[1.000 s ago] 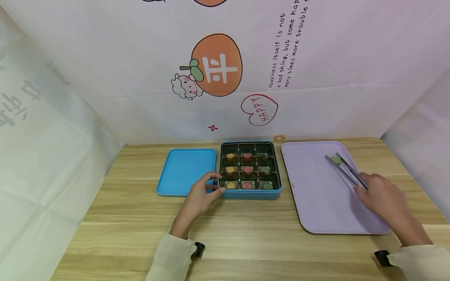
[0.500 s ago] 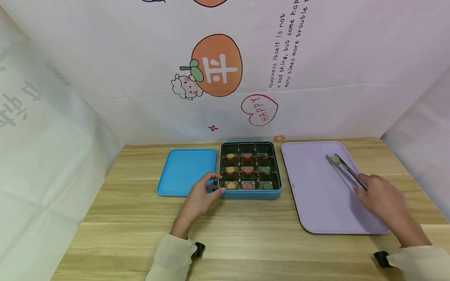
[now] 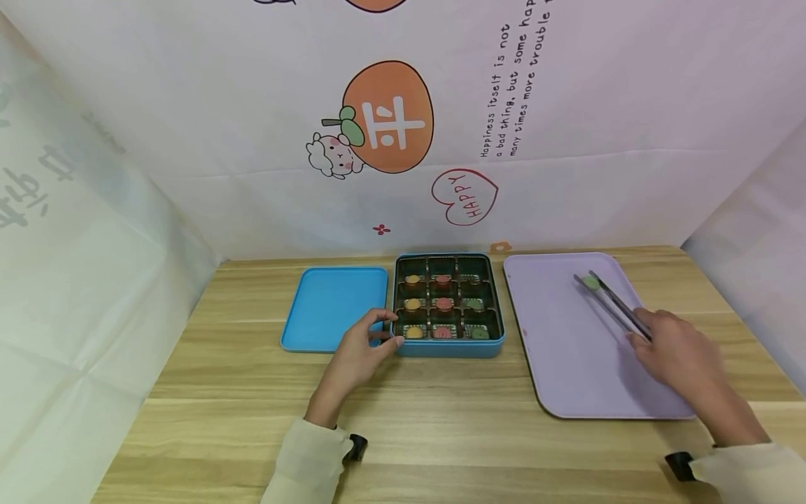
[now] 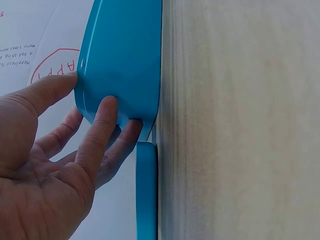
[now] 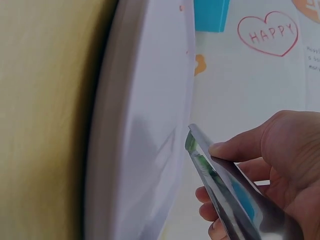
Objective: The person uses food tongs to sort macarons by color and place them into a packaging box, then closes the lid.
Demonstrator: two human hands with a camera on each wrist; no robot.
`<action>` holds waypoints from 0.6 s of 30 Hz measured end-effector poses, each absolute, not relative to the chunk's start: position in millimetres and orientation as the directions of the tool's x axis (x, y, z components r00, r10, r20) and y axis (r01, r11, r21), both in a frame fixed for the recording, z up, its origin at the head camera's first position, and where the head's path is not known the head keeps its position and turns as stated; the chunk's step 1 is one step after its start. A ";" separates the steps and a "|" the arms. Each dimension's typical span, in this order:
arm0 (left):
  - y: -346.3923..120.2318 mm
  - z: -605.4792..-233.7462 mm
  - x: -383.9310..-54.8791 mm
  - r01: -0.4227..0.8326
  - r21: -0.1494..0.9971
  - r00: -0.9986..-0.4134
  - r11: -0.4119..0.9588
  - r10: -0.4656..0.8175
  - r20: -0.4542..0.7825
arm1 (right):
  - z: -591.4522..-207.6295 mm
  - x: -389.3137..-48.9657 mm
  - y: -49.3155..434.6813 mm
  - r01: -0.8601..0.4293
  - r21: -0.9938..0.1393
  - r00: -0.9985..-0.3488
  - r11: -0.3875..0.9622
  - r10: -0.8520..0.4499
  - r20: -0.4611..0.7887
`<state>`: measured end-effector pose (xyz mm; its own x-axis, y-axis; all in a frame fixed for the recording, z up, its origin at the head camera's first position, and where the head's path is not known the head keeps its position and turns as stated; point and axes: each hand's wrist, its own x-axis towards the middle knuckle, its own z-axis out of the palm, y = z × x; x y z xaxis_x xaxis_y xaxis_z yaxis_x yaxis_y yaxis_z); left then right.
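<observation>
My left hand (image 3: 359,353) holds the near left corner of a blue tin (image 3: 450,348), with fingertips on its rim and sides. The tin's dark divider tray has rows of compartments. Small round cookies lie in it: yellow ones (image 3: 412,304) on the left, pink ones (image 3: 443,304) down the middle, green ones (image 3: 479,333) on the right. My right hand (image 3: 680,353) grips metal tongs (image 3: 620,308). Between the tong tips is a green cookie (image 3: 590,282), above the far part of the lilac tray (image 3: 567,364). In the right wrist view, fingers partly hide behind the tongs (image 5: 225,190).
A flat blue lid (image 3: 334,308) lies left of the tin, close to my left hand. The lilac tray stands just right of the tin on the wooden table (image 3: 441,434). A printed cloth (image 3: 252,210) hangs along the table's back edge.
The tongs have pinched the green cookie and risen a little from the tray, shifting slightly left with my right hand. My left hand and the tin have stayed put.
</observation>
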<state>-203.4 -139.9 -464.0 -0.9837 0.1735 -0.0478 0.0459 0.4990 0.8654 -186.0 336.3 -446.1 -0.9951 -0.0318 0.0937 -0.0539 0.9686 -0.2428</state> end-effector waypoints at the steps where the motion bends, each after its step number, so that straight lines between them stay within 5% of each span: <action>1: -139.8 -464.1 -203.4 0.045 0.865 -0.984 0.499 0.173 -0.048 | -445.4 -185.7 333.7 -0.069 -0.242 -0.993 0.968 -0.043 0.111; 18: -139.3 -465.5 -204.3 0.048 0.867 -0.984 0.496 0.174 -0.045 | -417.3 -184.8 266.8 -0.242 -0.214 -0.945 0.946 -0.180 0.274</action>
<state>-204.3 -139.3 -465.5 -0.9837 0.1740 -0.0449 0.0481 0.4957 0.8671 -184.8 266.8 -417.3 -0.9447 -0.1795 0.2744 -0.2419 0.9465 -0.2136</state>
